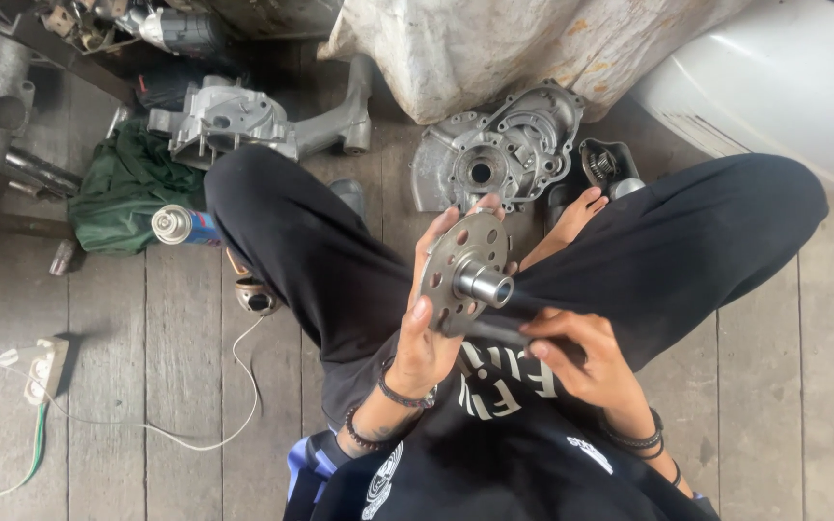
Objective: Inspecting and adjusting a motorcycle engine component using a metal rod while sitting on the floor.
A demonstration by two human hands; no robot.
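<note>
Sitting cross-legged on a grey plank floor (127,386), the person holds a round perforated metal plate with a hollow hub (470,275) up in front of the lap, at the centre of the frame. The left hand (433,318) is wrapped around the plate's rim, thumb on the near edge and fingertips curled over the far edge, so the hub's shiny sleeve points toward the lower right. The right hand (581,357) is closed around something dark, which looks like a cloth or a dark tool (504,331), pressed against the underside of the plate just below the hub; which of the two it is I cannot tell.

Judging from this, the work on the plate is underway rather than finished: the sleeve looks bright, while the flat face around the holes looks dull brown, so cleaning or wiping seems partly done at most.

Other parts lie apart, none joined to the plate. An aluminium crankcase cover (494,150) rests on the floor in the upper middle, just beyond the person's bare foot (571,217). A second engine casing with a long arm (253,121) sits at upper left, beside a crumpled green cloth (132,188) and a spray can (183,227) lying on its side. A small geared component (605,164) lies to the right of the cover. At lower left a white wire (195,434) trails from a socket block (42,371).
</note>
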